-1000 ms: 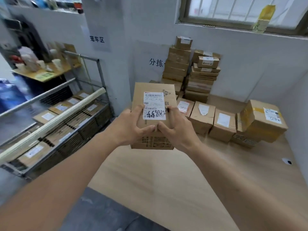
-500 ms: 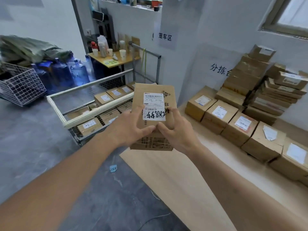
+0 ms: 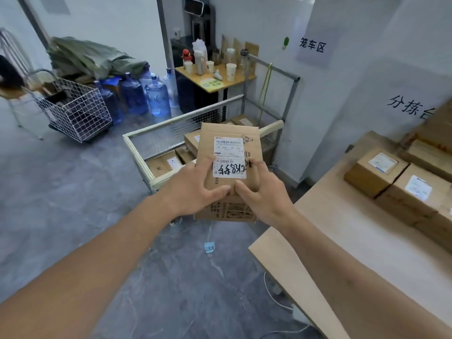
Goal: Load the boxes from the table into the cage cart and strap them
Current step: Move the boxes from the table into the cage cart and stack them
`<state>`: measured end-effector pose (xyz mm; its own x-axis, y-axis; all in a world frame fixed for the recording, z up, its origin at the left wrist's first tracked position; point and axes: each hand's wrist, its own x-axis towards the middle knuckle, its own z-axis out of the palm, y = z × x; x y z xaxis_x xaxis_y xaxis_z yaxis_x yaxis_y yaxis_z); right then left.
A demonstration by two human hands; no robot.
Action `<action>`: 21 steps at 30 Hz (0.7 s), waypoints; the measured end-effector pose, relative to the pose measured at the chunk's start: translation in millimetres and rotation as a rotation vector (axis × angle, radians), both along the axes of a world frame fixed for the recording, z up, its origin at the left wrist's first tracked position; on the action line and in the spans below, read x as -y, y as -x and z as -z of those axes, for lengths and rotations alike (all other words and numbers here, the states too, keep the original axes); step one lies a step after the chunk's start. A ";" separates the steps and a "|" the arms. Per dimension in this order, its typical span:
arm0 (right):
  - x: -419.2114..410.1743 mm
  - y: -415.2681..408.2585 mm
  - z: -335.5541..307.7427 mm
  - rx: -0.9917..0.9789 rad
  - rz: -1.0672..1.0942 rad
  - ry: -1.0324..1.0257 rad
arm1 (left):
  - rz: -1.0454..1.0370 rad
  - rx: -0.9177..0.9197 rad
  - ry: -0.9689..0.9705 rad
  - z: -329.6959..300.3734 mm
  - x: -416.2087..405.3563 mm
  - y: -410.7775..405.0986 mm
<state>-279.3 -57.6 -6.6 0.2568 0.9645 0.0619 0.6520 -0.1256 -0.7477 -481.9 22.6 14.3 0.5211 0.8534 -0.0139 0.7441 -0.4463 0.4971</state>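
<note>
I carry a brown cardboard box (image 3: 228, 133) with a white shipping label in front of me, above the floor. My left hand (image 3: 193, 184) grips its left side, thumb on top. My right hand (image 3: 264, 192) grips its right side, thumb on the near top edge. Just beyond the box stands the cage cart (image 3: 137, 152), with a cream frame and mesh walls, holding several labelled boxes (image 3: 162, 165). More boxes (image 3: 376, 171) sit in a row on the wooden table (image 3: 342, 236) at right.
A white wire basket (image 3: 75, 111) stands on the grey floor at left, with blue water jugs (image 3: 156, 96) behind it. A small yellow table (image 3: 217, 80) with cups sits behind the cart. A blue paper scrap (image 3: 209, 247) and a white cable (image 3: 274, 299) lie on the floor.
My view has swung left from the table towards the cage cart. The box stays in both hands and now hangs over the floor just before the cart.
</note>
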 end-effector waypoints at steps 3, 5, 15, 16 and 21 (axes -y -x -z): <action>-38.0 16.8 4.3 0.001 -0.028 0.021 | -0.030 -0.025 0.025 2.8 -32.3 20.9; -63.9 24.0 7.4 -0.005 -0.051 0.025 | -0.049 -0.043 0.033 5.1 -54.4 30.5; -205.6 18.0 38.5 -0.049 -0.174 0.052 | -0.173 -0.020 0.121 35.4 -171.2 30.7; -218.5 15.2 41.8 -0.055 -0.187 0.058 | -0.186 -0.030 0.129 38.5 -182.4 28.0; -280.6 4.8 56.6 -0.072 -0.240 0.108 | -0.249 -0.061 0.183 51.7 -233.4 20.4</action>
